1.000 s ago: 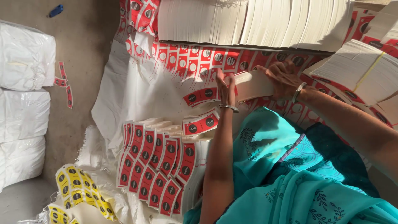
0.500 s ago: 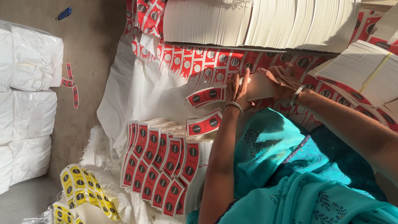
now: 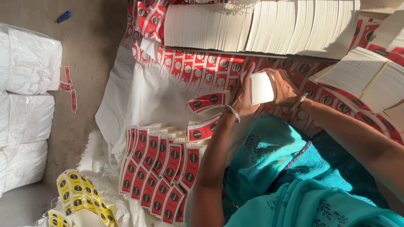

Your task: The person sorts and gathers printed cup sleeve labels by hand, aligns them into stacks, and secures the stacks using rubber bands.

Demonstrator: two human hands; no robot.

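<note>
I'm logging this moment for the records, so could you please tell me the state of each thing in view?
Left hand: closed around the white stack's side.
Right hand: gripping the same stack.
White stack: held off the cloth between both hands.
Red labels: fanned in overlapping rows.
Yellow labels: loose heap.
White bundles: wrapped, piled.

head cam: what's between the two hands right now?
In the head view, a small stack of white cards sits between the left hand and the right hand; both hands press against its ends, so no bare gap is left.
</note>
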